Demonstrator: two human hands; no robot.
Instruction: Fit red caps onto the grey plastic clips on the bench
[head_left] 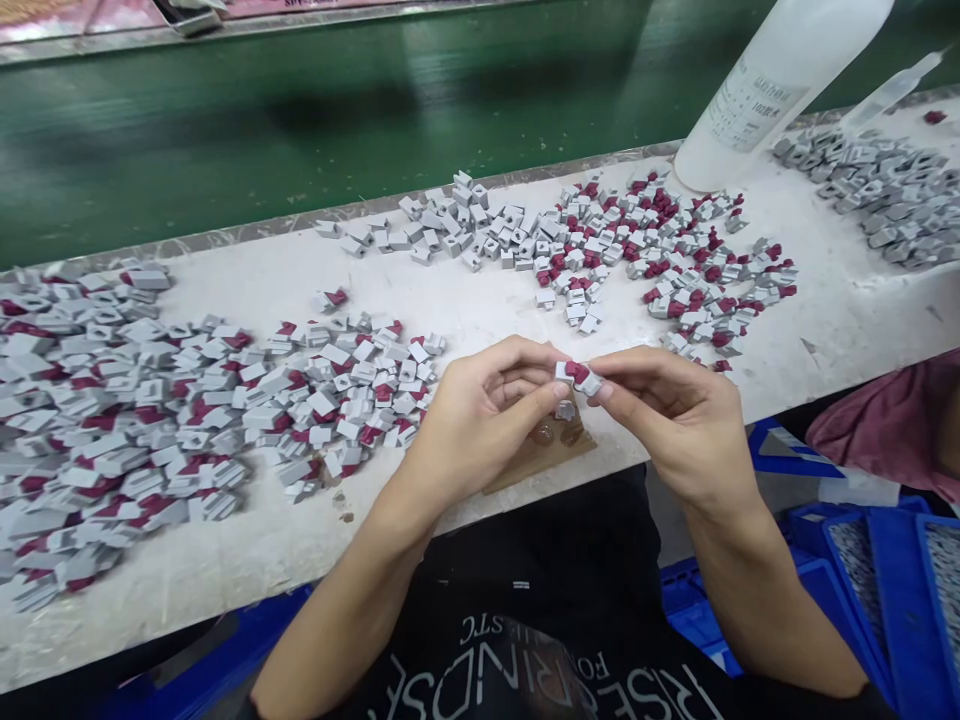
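1. Head view, my hands: my left hand [480,420] and my right hand [675,420] meet just above the near edge of the counter [465,300]. Between them I hold one small grey-and-red block [576,375]. Both grips are narrow, thumb and forefinger tips of each hand closed on opposite ends of the piece.

2. Head view, the piece itself: it looks like hard moulded plastic, light and stiff, with a dark red insert showing on top. I judge it too small for a whole-hand hold; fingertips on the flat grey sides are the sure place, since the smooth faces could slip and pop out if I squeeze at a corner. A second small grey piece [565,409] sits just below it, near my left fingers.

3. Head view, surroundings: a brown card patch [540,455] lies on the counter under my hands. A large heap of like blocks [150,400] spreads to my left, another scatter [645,260] lies beyond my hands, and plain grey ones [877,180] lie far right. A white bottle [772,80] stands at the back by the green belt [300,110]. Blue bins [885,590] sit below on the right.
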